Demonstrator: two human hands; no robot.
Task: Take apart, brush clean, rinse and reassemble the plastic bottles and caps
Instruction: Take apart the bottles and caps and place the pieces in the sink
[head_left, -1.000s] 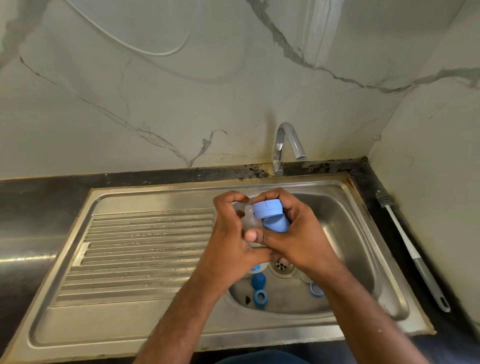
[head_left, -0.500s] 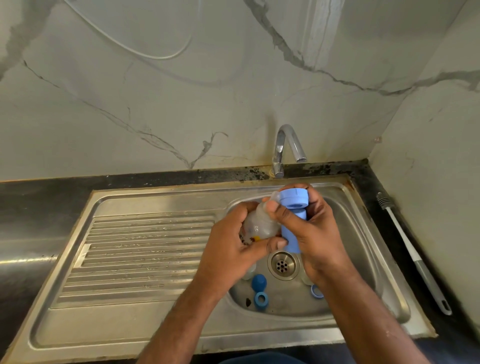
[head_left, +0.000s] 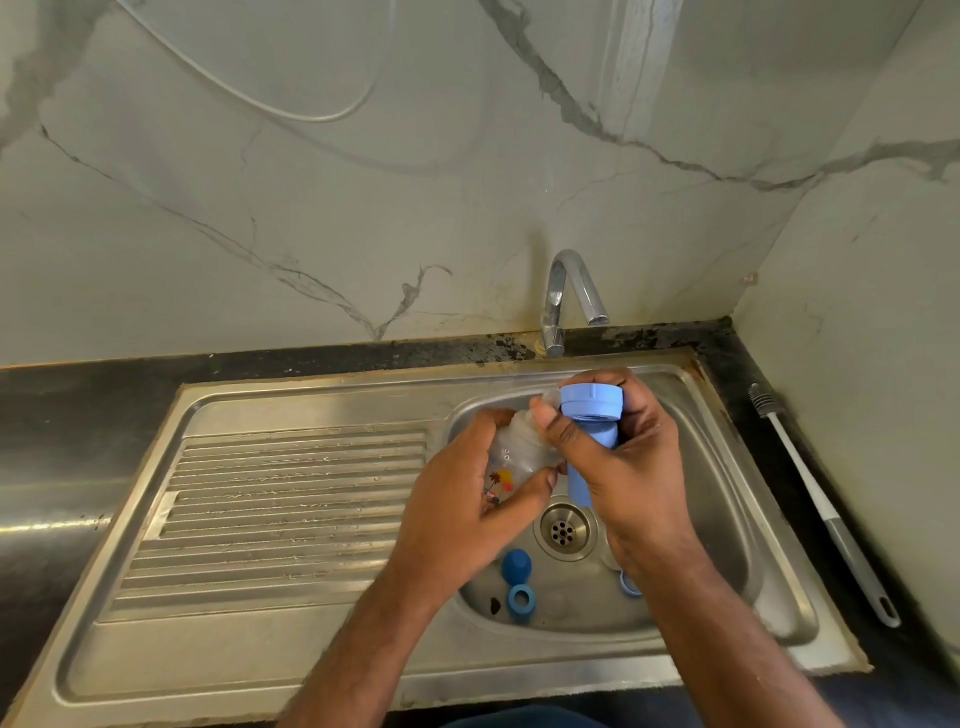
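Translucent plastic bottle (head_left: 519, 452) is clamped in the left hand (head_left: 462, 512) grip over the sink (head_left: 779, 587) basin. Right hand (head_left: 628, 467) grip is closed round a blue bottle (head_left: 589, 415), touching at 3 o'clock. Loose blue caps (head_left: 519, 584) lie at 6 o'clock; brush (head_left: 826, 509) rests on the tabletop (head_left: 78, 415) at 3 o'clock.

Left hand (head_left: 467, 499) grip curled, right hand (head_left: 623, 467) grip curled, forearms converging, thumbs touching
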